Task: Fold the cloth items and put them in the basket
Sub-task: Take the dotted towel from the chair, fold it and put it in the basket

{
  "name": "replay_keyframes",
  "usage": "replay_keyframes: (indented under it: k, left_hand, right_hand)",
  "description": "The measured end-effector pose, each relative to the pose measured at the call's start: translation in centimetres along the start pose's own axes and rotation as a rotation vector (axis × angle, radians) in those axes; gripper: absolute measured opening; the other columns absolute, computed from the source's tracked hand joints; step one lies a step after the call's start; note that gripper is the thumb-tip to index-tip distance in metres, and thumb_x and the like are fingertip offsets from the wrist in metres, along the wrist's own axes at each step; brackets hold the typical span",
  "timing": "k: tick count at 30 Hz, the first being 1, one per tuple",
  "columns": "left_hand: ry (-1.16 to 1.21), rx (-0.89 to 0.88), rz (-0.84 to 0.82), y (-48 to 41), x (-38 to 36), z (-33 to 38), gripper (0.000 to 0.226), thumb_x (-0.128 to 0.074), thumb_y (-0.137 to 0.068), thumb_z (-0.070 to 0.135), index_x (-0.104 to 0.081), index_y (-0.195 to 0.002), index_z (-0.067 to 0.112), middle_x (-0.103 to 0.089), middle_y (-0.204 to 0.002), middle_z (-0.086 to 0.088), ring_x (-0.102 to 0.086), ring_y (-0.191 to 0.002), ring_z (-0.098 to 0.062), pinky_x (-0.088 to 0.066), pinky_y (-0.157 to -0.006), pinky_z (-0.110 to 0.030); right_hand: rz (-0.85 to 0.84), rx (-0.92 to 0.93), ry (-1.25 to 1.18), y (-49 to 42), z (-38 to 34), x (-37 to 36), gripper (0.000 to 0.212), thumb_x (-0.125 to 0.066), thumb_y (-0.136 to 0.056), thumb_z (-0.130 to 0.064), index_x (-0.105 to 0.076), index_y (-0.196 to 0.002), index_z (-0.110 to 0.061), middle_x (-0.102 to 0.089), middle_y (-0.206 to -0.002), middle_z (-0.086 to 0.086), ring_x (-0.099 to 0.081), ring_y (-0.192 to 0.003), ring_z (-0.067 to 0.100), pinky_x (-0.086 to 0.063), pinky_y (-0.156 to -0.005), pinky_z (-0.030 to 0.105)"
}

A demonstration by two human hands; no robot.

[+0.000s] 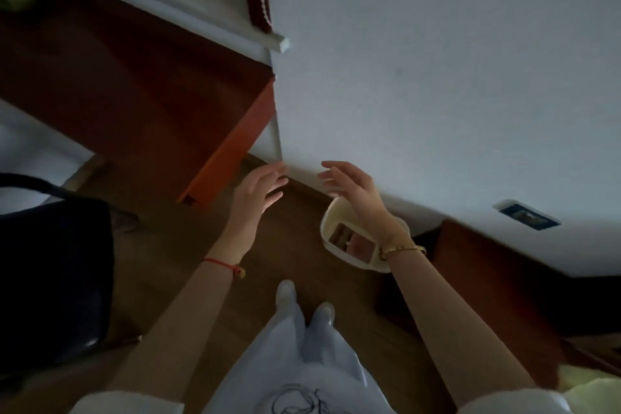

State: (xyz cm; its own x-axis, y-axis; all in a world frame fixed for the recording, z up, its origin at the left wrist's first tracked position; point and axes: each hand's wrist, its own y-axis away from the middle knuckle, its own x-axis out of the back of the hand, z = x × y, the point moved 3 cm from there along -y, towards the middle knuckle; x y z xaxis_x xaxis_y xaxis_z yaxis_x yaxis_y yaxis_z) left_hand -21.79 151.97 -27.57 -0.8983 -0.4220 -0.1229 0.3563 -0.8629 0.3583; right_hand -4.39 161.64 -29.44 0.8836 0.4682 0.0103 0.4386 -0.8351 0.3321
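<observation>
A cream basket (331,217) stands on the wooden floor by the white wall, with folded brownish and pink cloth (356,242) lying inside. My right hand (353,188) hovers above the basket's far rim, fingers spread and empty, wrist and forearm covering the basket's right side. My left hand (257,193) is held out to the left of the basket over the floor, fingers apart with nothing in them. The two hands are apart, palms turned toward each other.
A reddish-brown wooden table (141,84) fills the upper left, its leg reaching the floor near my left hand. A dark chair (57,265) is at the left. Dark wooden furniture (497,272) stands right of the basket. My feet (304,299) are below.
</observation>
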Motion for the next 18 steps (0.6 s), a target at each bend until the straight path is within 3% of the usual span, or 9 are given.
replay_keyframes:
  k: [5,10,18]
  left_hand:
    - [0.151,-0.058,0.198,5.6,5.9,2.7,0.030,-0.044,-0.099,0.004,-0.055,-0.127,0.007,-0.059,-0.133,-0.012,-0.054,-0.130,-0.027,-0.044,-0.107,-0.037]
    - [0.219,-0.195,0.471,12.1,13.1,3.4,0.027,-0.054,-0.098,0.014,-0.064,-0.123,0.011,-0.067,-0.126,-0.010,-0.062,-0.120,-0.027,-0.049,-0.104,-0.040]
    - [0.282,-0.325,0.830,23.7,27.1,3.0,0.023,-0.052,-0.099,0.018,-0.068,-0.115,0.020,-0.071,-0.118,-0.002,-0.066,-0.115,-0.021,-0.051,-0.100,-0.037]
  right_hand:
    - [-0.212,0.070,0.070,1.5,-4.3,-7.2,0.025,-0.051,-0.099,-0.020,-0.063,-0.118,-0.009,-0.069,-0.106,0.010,-0.065,-0.100,0.025,-0.053,-0.094,0.036]
    - [-0.444,0.163,0.152,2.8,-6.3,-16.0,0.021,-0.048,-0.101,-0.026,-0.065,-0.112,-0.020,-0.070,-0.108,0.007,-0.066,-0.105,0.027,-0.053,-0.097,0.037]
    - [-0.750,0.263,0.244,6.9,-6.5,-33.7,0.028,-0.048,-0.101,-0.024,-0.064,-0.119,-0.011,-0.071,-0.110,0.010,-0.068,-0.102,0.022,-0.055,-0.093,0.033]
